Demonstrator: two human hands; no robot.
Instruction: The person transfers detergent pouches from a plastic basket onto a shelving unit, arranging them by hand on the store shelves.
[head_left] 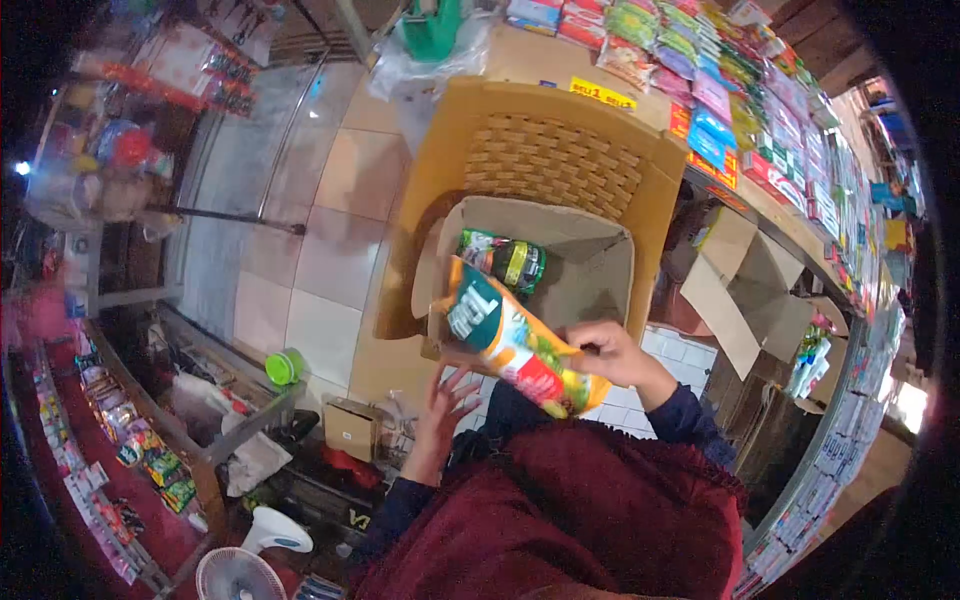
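Right hand (612,352) pinches the top edge of a light, crinkly orange pouch (515,345) above a cardboard box (590,275) on a chair (540,150); left hand (447,395) spreads open beneath, empty.

An orange packet (515,345) with a teal band and white lettering, printed with fruit and a red patch, is held slanting just above the open cardboard box (590,275), where a green-labelled dark packet (503,260) lies inside.
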